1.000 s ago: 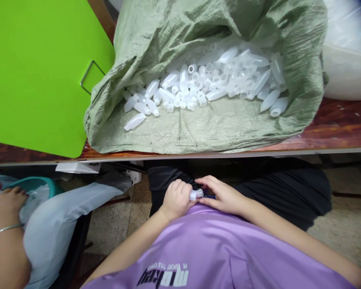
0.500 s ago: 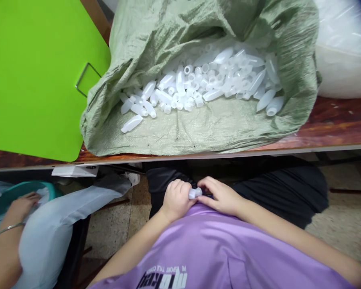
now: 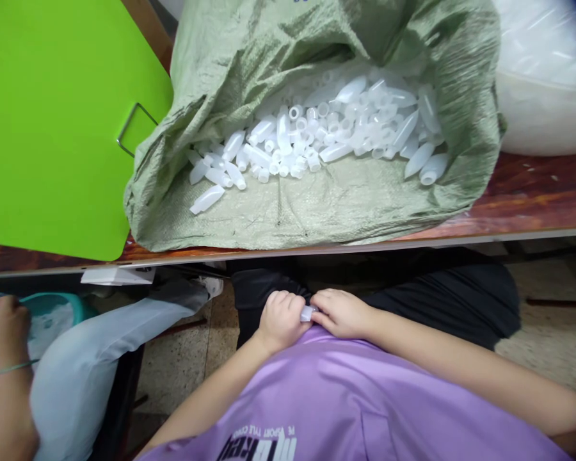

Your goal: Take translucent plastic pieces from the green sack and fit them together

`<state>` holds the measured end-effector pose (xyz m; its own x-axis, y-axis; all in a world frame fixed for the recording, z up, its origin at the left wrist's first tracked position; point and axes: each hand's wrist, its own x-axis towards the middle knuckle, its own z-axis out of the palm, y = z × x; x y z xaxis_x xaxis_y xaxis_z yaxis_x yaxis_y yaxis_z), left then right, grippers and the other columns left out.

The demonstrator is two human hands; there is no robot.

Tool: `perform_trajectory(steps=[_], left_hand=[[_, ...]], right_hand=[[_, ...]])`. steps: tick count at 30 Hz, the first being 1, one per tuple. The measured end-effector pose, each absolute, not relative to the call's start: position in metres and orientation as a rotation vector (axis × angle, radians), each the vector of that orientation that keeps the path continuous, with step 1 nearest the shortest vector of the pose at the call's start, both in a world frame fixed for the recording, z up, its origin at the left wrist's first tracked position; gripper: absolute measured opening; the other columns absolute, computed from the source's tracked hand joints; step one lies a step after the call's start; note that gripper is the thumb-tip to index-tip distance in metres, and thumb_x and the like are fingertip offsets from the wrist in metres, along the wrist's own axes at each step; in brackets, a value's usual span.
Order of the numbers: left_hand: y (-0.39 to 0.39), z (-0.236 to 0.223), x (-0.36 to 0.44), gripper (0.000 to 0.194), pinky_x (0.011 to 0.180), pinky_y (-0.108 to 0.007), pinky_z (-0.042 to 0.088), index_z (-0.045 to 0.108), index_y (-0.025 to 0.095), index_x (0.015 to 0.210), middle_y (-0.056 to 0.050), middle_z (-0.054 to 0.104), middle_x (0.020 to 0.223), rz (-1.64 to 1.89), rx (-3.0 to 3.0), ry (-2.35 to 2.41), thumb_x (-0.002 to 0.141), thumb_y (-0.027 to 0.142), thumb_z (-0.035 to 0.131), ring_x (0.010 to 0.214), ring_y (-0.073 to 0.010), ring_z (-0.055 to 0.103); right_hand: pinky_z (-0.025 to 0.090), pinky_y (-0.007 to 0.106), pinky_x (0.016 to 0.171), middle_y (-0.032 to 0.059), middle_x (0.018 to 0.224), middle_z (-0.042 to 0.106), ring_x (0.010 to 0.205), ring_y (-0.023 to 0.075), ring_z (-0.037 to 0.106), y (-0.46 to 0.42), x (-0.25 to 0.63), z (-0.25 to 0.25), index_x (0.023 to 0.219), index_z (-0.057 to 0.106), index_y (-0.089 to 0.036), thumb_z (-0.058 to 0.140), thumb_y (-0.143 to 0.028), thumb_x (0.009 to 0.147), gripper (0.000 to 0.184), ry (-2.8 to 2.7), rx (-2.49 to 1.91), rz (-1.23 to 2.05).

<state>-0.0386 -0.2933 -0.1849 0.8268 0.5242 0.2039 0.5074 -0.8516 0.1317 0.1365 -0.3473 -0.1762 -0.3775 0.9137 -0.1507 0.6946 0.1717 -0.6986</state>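
Curling the left hand (image 3: 282,318) into a fist around a pale plastic piece (image 3: 306,313), leaving only a squarish end poking out at three o'clock. Closing the thumb and fingers of the right hand (image 3: 342,314) together at that end, seemingly pinching it, though hiding the exact contact. Keeping the piece low in the lap, between purple shirt (image 3: 345,390) and black trousers (image 3: 436,294).

Judging by both hands meeting there, probably being midway through handling this one piece. Not being able to tell finished from unfinished. Having plenty left, apparently, in the heap of hollow, tapered plastic tubes (image 3: 336,152) lying loose in the woven green sack (image 3: 292,224) at twelve o'clock.

Facing the front edge of the reddish-brown table (image 3: 523,198), running crosswise between lap and sack. Finding the sack mouth gaping toward six o'clock, with a green panel (image 3: 52,128) bordering at ten and a bulky white bag (image 3: 544,109) at two. Having less elbow room toward nine, beside a co-worker's light-blue trouser leg (image 3: 93,349) and teal basin (image 3: 81,308); having more toward three, over speckled floor (image 3: 552,333).
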Motion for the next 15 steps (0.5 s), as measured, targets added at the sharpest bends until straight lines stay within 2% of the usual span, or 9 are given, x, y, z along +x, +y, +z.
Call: perform_trajectory(steps=[3,6,8,10,13,15], left_hand=[[-0.294,-0.181,-0.035,0.022,0.06,-0.033,0.035,0.055,0.017,0.064,-0.003,0.058,0.06,0.233,2.912,0.869,0.074,0.036,0.057,0.062,-0.02,0.054],[-0.292,-0.172,-0.023,0.023,0.063,-0.034,0.037,0.057,0.017,0.075,-0.005,0.062,0.07,0.037,2.839,0.92,0.076,0.039,0.059,0.069,-0.0223,0.057],[-0.285,-0.166,-0.006,0.031,0.065,-0.034,0.039,0.057,0.016,0.083,-0.006,0.063,0.076,-0.1,2.782,0.942,0.074,0.045,0.062,0.075,-0.0242,0.058],[-0.274,-0.164,0.015,0.044,0.069,-0.035,0.041,0.057,0.013,0.091,-0.01,0.064,0.083,-0.201,2.732,0.981,0.068,0.05,0.067,0.081,-0.0264,0.059],[-0.254,-0.168,0.046,0.066,0.082,-0.037,0.042,0.053,0.008,0.108,-0.018,0.062,0.102,-0.267,2.655,1.126,0.062,0.052,0.071,0.096,-0.0304,0.057],[-0.242,-0.173,0.059,0.073,0.093,-0.038,0.038,0.05,0.008,0.117,-0.019,0.057,0.115,-0.277,2.613,1.186,0.063,0.053,0.07,0.108,-0.0327,0.052]], right_hand=[[0.046,0.028,0.065,0.0061,0.074,0.062,0.07,0.0168,0.058,-0.35,0.137,-0.183,0.085,0.06,-0.015,0.044,-0.035,0.089,0.026,-2.058,-1.566,1.032],[0.048,0.028,0.071,0.0069,0.084,0.063,0.078,0.0164,0.06,-0.354,0.146,-0.19,0.101,0.059,-0.016,0.041,-0.035,0.09,0.028,-1.98,-1.576,1.007],[0.048,0.032,0.079,0.0098,0.095,0.062,0.088,0.0187,0.059,-0.357,0.159,-0.194,0.114,0.053,-0.016,0.042,-0.036,0.09,0.034,-1.853,-1.65,0.904],[0.047,0.037,0.084,0.012,0.101,0.061,0.094,0.0209,0.059,-0.36,0.177,-0.194,0.12,0.049,-0.015,0.042,-0.038,0.089,0.039,-1.669,-1.765,0.751],[0.048,0.038,0.085,0.0105,0.1,0.061,0.095,0.0209,0.059,-0.366,0.204,-0.186,0.11,0.055,-0.018,0.04,-0.035,0.091,0.03,-1.518,-1.833,0.576],[0.049,0.035,0.082,0.0082,0.096,0.063,0.091,0.0196,0.06,-0.372,0.217,-0.174,0.101,0.059,-0.02,0.041,-0.032,0.091,0.024,-1.535,-1.794,0.517]])
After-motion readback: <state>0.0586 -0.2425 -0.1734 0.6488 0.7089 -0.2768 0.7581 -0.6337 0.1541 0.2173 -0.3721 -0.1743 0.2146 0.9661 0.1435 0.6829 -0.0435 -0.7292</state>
